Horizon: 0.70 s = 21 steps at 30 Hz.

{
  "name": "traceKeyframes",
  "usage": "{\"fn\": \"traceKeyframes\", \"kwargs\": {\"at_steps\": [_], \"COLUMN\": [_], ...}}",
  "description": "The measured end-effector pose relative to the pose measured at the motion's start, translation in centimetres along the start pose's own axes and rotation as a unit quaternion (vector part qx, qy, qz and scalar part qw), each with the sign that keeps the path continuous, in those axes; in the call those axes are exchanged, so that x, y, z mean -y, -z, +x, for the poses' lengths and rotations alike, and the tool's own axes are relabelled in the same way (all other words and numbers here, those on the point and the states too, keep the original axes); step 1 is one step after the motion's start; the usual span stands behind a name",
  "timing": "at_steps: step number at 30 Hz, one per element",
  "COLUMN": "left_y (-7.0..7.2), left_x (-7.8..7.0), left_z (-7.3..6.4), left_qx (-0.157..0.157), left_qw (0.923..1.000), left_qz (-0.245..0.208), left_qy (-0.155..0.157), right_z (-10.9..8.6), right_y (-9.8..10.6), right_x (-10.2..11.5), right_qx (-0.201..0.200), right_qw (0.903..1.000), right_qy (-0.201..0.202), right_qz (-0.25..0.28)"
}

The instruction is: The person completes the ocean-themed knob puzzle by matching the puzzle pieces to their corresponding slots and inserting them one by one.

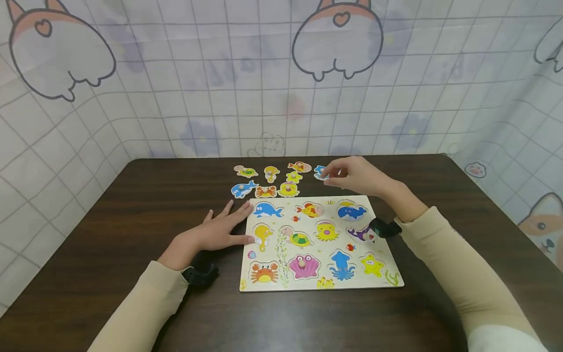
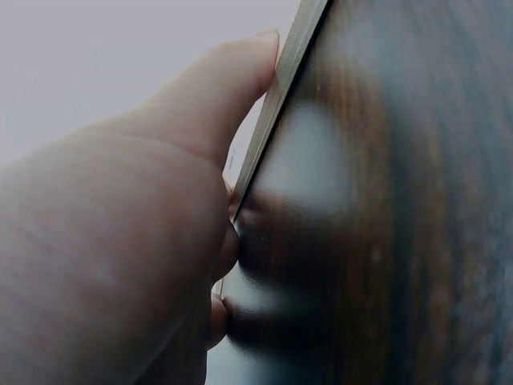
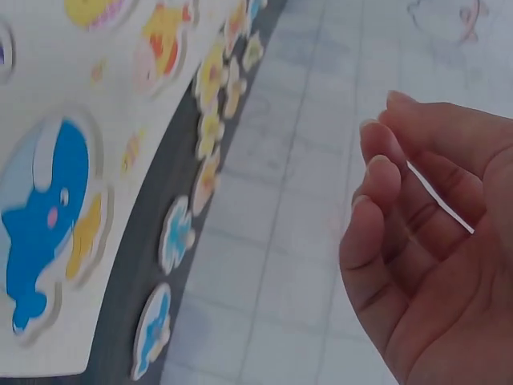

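One pale puzzle board (image 1: 289, 208) shows brightly coloured sea creatures (image 1: 327, 231)

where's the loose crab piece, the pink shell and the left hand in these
Loose crab piece (image 1: 266, 191): head view, middle of its body.
Pink shell (image 1: 304, 267): head view, centre of the shell.
Left hand (image 1: 215, 233): head view, back of the hand.

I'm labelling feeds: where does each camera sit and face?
Head: head-worn, facing forward-down at puzzle board; left hand, right hand, sleeves show.
Left wrist: worn there, facing board edge and table; left hand shows.
Right wrist: worn there, facing loose pieces; right hand shows.
Head and right wrist share the loose pieces.
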<state>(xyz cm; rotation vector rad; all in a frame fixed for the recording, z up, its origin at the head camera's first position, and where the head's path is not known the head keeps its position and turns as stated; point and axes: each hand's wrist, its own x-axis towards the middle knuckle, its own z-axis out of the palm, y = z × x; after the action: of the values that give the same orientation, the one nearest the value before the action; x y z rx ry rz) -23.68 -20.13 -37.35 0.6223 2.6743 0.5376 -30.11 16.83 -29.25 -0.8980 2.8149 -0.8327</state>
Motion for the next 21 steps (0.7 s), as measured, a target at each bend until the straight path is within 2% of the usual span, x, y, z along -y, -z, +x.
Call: {"fn": "traceKeyframes", "kwargs": {"at_steps": [5,11,16,21], "left_y": [0.0,0.1,0.2,0.0], "left_x": [-0.1,-0.1,0.0,0.2], "left_z": [0.0,0.1,0.0,0.1], "left_qx": [0.001,-0.001,0.002,0.002], "left_qw": [1.0,1.0,1.0,1.0], "left_qz": [-0.002,-0.005,-0.006,-0.001], "left_qy": [-0.003,-0.005,-0.003,0.001], "right_z": [0.8,1.5,2.0,2.7], "right_y": [1.0,1.1,0.8,0.4], "right_x": [-2.3,-5.4,-7.7,-8.8], "right_qx": [-0.05,-0.097,-0.117,-0.121], "right_qw": [0.997,0.9891,0.9816,0.977], "right_qy": [-0.053,-0.087,-0.117,-0.14], "right_qz": [0.025,0.069,0.096,0.106]}}
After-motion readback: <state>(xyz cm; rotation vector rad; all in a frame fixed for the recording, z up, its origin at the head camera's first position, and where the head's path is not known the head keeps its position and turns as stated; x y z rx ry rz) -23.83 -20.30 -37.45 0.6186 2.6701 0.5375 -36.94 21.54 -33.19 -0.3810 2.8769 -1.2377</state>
